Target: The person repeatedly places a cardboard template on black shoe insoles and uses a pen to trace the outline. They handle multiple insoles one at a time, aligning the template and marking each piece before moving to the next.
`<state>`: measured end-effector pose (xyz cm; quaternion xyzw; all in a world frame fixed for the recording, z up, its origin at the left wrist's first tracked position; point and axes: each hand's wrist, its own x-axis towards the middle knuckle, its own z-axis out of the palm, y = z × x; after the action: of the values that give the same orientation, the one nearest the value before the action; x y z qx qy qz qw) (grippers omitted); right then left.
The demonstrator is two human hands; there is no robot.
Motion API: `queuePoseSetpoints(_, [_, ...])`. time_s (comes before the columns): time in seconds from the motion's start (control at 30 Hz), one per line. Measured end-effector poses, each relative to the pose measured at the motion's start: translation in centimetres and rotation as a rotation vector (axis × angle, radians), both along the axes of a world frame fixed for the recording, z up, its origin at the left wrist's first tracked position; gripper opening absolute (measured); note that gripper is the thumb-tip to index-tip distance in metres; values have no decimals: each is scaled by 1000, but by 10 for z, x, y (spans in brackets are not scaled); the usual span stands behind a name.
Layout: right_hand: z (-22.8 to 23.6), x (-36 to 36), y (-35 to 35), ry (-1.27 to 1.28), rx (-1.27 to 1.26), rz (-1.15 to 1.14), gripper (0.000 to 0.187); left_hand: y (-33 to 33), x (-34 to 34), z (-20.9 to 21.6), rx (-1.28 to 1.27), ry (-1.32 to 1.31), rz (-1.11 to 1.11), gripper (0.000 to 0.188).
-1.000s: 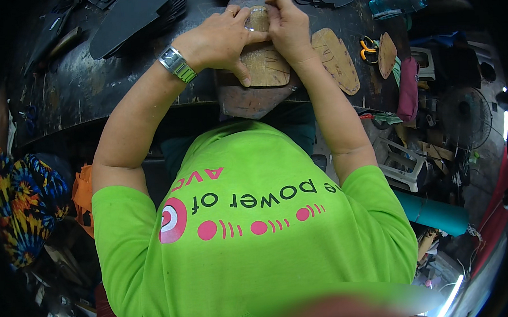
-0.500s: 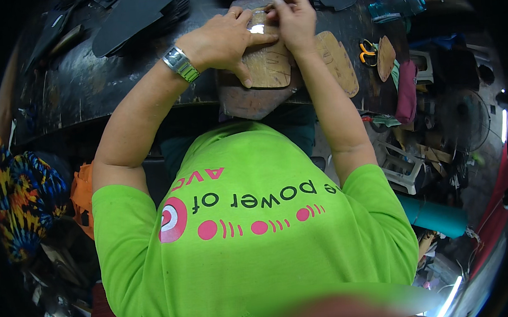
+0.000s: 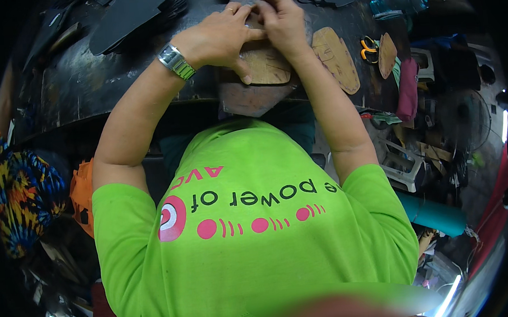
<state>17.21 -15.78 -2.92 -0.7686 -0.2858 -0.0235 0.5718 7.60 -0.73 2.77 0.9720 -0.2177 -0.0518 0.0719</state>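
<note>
My left hand lies spread over a tan sole-shaped template, its thumb and fingers pressing the flat piece down. Handwritten marks show on the template's near end. Beneath it is a greyish-brown board that reaches to the table's front edge. My right hand is closed at the template's far right side, close to my left fingertips. Whatever is pinched in it is too small and hidden to name. Beside my right wrist rests a second tan template.
Stacks of black sole-shaped sheets lie on the dark table, at the far left and far middle. To the right are orange-handled scissors, a small tan template, a maroon pouch and a teal bottle.
My right hand has moved slightly left and away from me along the template's edge. My left hand has shifted a little to the left, still pressing down.
</note>
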Motion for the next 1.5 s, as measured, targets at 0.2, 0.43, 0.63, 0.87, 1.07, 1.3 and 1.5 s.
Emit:
queuePoseSetpoints(0.2, [-14, -1, 5, 47, 139, 21, 5, 5, -15, -14, -140, -89, 63, 106])
queuePoseSetpoints(0.43, [-17, 10, -2, 405, 417, 75, 3, 6, -50, -34, -272, -241, 346, 102])
queuePoseSetpoints(0.63, [-3, -10, 1, -14, 60, 69, 5, 7, -52, -39, -323, -280, 363, 99])
queuePoseSetpoints(0.87, [-4, -8, 3, -41, 84, 98, 3, 10, -49, -39, -316, -257, 351, 98])
queuePoseSetpoints(1.07, [0, -8, -5, -35, 83, 283, 8, 12, -48, -41, -309, -249, 353, 98])
queuePoseSetpoints(1.3, [4, -16, -21, 283, 204, 253, 16, 12, -48, -42, -342, -249, 358, 98])
queuePoseSetpoints(1.5, [1, -28, -25, 22, -13, 337, 16, 13, -48, -41, -320, -239, 339, 97])
